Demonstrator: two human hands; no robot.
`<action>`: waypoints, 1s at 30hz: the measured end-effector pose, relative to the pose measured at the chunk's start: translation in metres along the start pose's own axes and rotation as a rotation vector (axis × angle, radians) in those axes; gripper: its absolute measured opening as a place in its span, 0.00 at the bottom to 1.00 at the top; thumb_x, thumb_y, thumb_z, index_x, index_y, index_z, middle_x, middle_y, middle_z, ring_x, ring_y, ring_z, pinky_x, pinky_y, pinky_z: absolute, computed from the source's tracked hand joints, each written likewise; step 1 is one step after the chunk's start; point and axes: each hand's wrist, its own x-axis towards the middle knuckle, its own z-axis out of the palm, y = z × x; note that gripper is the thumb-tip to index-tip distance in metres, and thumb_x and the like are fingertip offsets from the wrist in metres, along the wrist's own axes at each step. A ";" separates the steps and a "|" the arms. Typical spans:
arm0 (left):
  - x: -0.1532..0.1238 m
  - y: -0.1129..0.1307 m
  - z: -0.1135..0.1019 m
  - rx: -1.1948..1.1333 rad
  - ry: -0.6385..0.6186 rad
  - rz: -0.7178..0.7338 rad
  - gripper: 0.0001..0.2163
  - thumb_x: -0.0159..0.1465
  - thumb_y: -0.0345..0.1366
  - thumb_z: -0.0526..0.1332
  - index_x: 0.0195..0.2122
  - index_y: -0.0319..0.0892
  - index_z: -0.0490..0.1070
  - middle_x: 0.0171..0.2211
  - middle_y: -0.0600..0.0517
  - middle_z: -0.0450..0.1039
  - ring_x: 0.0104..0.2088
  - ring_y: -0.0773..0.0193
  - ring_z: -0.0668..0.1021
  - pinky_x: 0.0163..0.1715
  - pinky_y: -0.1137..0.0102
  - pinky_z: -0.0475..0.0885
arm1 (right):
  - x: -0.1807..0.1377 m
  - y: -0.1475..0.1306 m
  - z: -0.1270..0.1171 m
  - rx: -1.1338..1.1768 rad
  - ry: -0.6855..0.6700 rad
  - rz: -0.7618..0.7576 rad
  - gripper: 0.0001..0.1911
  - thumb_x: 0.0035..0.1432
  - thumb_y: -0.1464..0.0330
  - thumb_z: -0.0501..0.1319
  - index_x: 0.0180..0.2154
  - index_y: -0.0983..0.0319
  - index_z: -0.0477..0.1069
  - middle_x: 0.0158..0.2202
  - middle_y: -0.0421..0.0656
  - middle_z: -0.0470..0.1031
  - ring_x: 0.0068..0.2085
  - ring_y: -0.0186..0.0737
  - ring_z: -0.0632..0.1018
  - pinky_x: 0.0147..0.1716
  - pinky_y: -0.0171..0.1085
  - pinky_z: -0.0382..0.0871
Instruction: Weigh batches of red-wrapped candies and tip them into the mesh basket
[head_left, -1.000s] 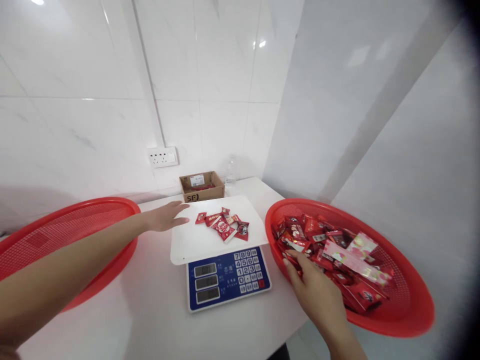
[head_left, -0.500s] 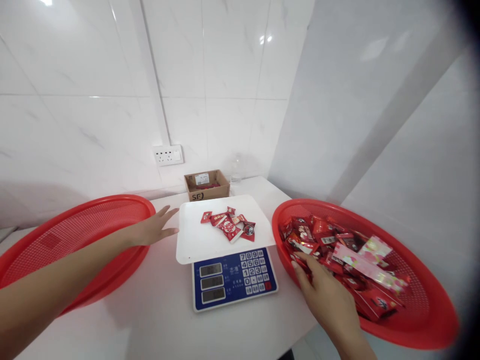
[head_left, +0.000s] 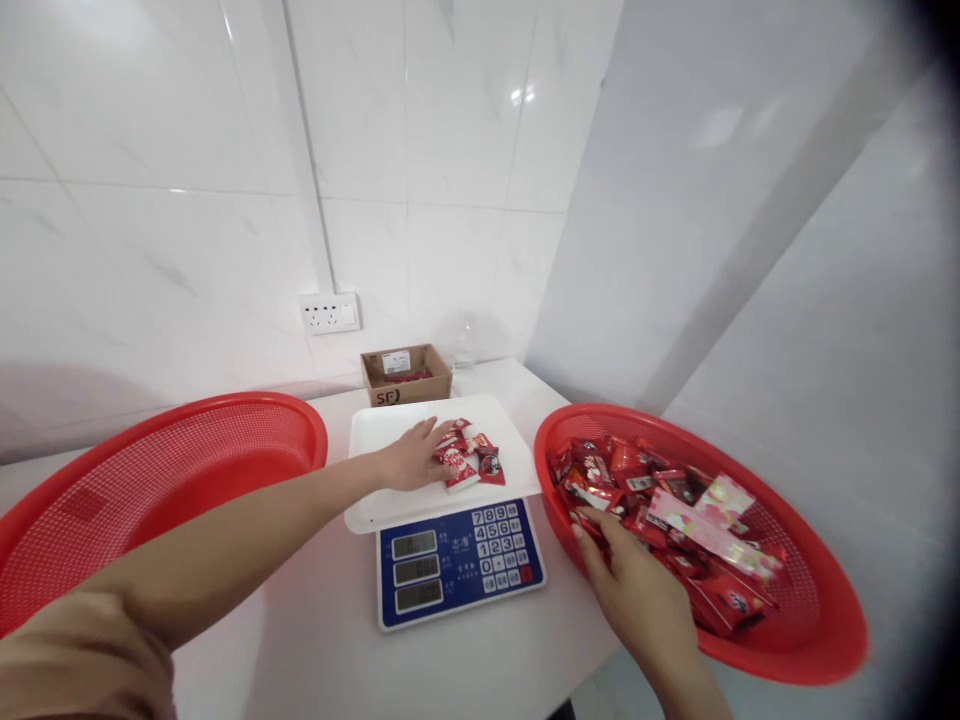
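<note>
A blue-faced electronic scale (head_left: 459,560) with a white weighing tray (head_left: 375,430) stands on the white counter. A small pile of red snack packets (head_left: 474,462) lies on the tray. My left hand (head_left: 412,458) rests on the tray with its fingers laid over the left side of that pile. My right hand (head_left: 637,590) reaches into the red basket on the right (head_left: 810,640), fingers spread over the heap of red packets (head_left: 637,480) and a pink packet (head_left: 705,520) in it.
A second red mesh basket (head_left: 150,480) sits at the left. A small open cardboard box (head_left: 406,375) and a clear bottle (head_left: 463,345) stand against the tiled wall, below a wall socket (head_left: 329,312). The counter's front edge lies near my right wrist.
My left hand has moved right from beside the tray onto the tray and over the packets. My right hand stays in the right basket.
</note>
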 end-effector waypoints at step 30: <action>0.015 -0.001 -0.017 -0.135 0.453 0.074 0.07 0.58 0.30 0.52 0.35 0.43 0.68 0.37 0.51 0.69 0.35 0.64 0.73 0.39 0.69 0.69 | -0.002 -0.003 -0.003 -0.013 0.033 -0.019 0.21 0.62 0.58 0.43 0.50 0.57 0.66 0.47 0.44 0.75 0.42 0.48 0.77 0.33 0.41 0.69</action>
